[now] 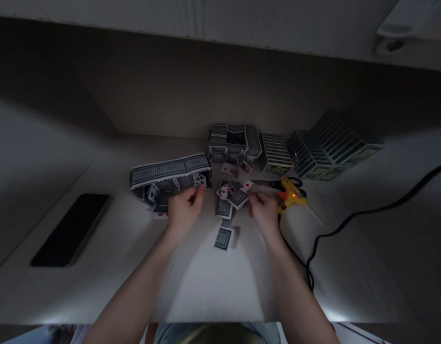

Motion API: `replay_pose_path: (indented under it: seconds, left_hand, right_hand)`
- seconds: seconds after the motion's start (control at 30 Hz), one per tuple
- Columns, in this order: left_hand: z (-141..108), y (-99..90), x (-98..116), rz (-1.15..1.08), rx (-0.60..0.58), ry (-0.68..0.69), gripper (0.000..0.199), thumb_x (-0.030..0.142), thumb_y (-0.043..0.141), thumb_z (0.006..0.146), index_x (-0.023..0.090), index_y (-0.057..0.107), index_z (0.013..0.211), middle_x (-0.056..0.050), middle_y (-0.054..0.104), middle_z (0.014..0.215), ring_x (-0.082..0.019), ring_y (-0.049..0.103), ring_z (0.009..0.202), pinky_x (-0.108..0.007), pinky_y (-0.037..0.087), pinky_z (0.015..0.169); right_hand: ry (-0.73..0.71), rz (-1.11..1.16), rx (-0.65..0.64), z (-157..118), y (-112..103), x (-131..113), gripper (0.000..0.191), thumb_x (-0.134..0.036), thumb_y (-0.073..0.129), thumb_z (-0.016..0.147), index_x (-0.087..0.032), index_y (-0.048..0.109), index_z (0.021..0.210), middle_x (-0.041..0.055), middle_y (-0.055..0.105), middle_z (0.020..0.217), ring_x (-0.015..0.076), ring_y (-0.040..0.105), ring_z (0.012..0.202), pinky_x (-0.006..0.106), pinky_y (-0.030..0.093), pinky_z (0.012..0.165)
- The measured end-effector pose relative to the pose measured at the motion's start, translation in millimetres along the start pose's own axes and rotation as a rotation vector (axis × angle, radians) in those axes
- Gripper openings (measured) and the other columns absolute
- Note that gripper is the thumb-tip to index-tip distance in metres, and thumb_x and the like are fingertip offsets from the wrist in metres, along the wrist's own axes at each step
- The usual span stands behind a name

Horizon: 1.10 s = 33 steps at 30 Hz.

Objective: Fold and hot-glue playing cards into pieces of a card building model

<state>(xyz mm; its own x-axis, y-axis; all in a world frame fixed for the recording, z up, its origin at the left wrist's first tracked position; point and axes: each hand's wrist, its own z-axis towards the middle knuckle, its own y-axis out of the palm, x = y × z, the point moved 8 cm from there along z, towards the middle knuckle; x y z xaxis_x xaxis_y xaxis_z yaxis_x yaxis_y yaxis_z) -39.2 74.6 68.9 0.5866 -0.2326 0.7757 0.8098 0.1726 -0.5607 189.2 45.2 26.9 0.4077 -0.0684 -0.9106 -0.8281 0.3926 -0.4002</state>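
My left hand point(184, 208) is at the right end of a long shape made of cards point(166, 173). Its thumb and finger are pinched close together, right by a card with black marks point(199, 179) inside that end. I can't tell if they have hold of it. My right hand point(264, 210) has its fingers curled in, at the edge of the loose cards point(238, 199). I can't tell if it grips one or just touches it.

The loose cards lie in a messy heap between my two hands, some face up with red marks, some face down. One face-down card point(224, 239) sits nearer to me. The long card shape stands on the pale surface point(220, 291), to the left of the heap.

Just right of my right hand is a yellow glue gun point(291, 195) with a small orange light. Scissors point(297, 182) with black handles lie behind it. A black cord point(357, 216) runs off to the right. Behind the heap stands a boxy card shape point(217, 142) with a hole in its top. Next to it are a small striped block point(277, 145) and a bigger stepped one point(331, 143). A black phone point(70, 231) lies far to the left.
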Motion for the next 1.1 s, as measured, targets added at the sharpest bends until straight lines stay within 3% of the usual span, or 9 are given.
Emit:
replay_pose_path:
  seconds: [0.13, 0.33, 0.47, 0.57, 0.67, 0.87, 1.1]
  left_hand:
    - [-9, 9.8, 16, 0.149, -0.074, 0.164, 0.048, 0.038, 0.046, 0.081, 0.017, 0.042, 0.039, 0.003, 0.036, 0.041, -0.009, 0.033, 0.043, -0.026, 0.019, 0.049]
    - [-21, 27.8, 25, 0.301, -0.188, 0.293, 0.046, 0.037, 0.041, 0.086, 0.017, 0.057, 0.048, -0.001, 0.053, 0.049, -0.010, 0.042, 0.046, -0.027, 0.022, 0.052]
    - [-23, 32.7, 23, 0.365, -0.210, 0.311, 0.046, 0.038, 0.038, 0.087, 0.017, 0.061, 0.053, -0.002, 0.058, 0.053, -0.011, 0.048, 0.049, -0.026, 0.024, 0.052]
    - [-23, 34.4, 22, 0.392, -0.213, 0.324, 0.046, 0.039, 0.038, 0.088, 0.017, 0.062, 0.055, -0.002, 0.059, 0.055, -0.011, 0.050, 0.051, -0.026, 0.025, 0.052]
    - [-23, 35.4, 24, 0.407, -0.214, 0.348, 0.045, 0.037, 0.038, 0.088, 0.017, 0.062, 0.055, -0.002, 0.059, 0.055, -0.011, 0.050, 0.051, -0.026, 0.026, 0.051]
    - [-26, 35.9, 30, 0.423, -0.208, 0.392, 0.044, 0.036, 0.040, 0.087, 0.017, 0.062, 0.054, -0.002, 0.059, 0.054, -0.011, 0.051, 0.052, -0.026, 0.027, 0.051]
    - [-28, 39.2, 29, 0.432, -0.238, 0.398, 0.044, 0.037, 0.038, 0.088, 0.017, 0.062, 0.056, -0.002, 0.061, 0.057, -0.011, 0.052, 0.053, -0.026, 0.027, 0.052]
  right_hand:
    - [-0.077, -0.329, 0.125, -6, -6, -16, 0.042, -0.040, 0.048, 0.079, -0.020, 0.043, 0.042, -0.0015, 0.042, 0.040, 0.0114, 0.037, 0.041, 0.026, 0.020, 0.043]
    - [-0.196, -0.364, 0.201, 6, -11, -37, 0.032, -0.035, 0.049, 0.078, -0.018, 0.054, 0.051, -0.0005, 0.054, 0.047, 0.0121, 0.046, 0.045, 0.024, 0.028, 0.046]
    - [-0.256, -0.434, 0.140, 27, 0, -56, 0.016, -0.027, 0.052, 0.077, -0.017, 0.064, 0.077, 0.0022, 0.066, 0.070, 0.0147, 0.059, 0.064, 0.024, 0.039, 0.059]
    - [-0.300, -0.588, 0.081, 46, 17, -72, 0.017, -0.021, 0.051, 0.077, -0.018, 0.065, 0.088, 0.0059, 0.067, 0.087, 0.0182, 0.061, 0.081, 0.027, 0.043, 0.071]
    - [-0.315, -0.799, -0.001, 63, 38, -80, 0.022, -0.016, 0.049, 0.079, -0.018, 0.063, 0.096, 0.0095, 0.066, 0.098, 0.0212, 0.061, 0.088, 0.030, 0.045, 0.072]
    - [-0.312, -1.095, -0.204, 86, 73, -75, 0.028, -0.008, 0.039, 0.085, -0.013, 0.063, 0.097, 0.0170, 0.066, 0.096, 0.0218, 0.065, 0.086, 0.029, 0.048, 0.070]
    - [-0.314, -1.127, -0.243, 95, 71, -75, 0.026, -0.009, 0.041, 0.083, -0.011, 0.066, 0.092, 0.0188, 0.067, 0.095, 0.0239, 0.065, 0.088, 0.031, 0.048, 0.072]
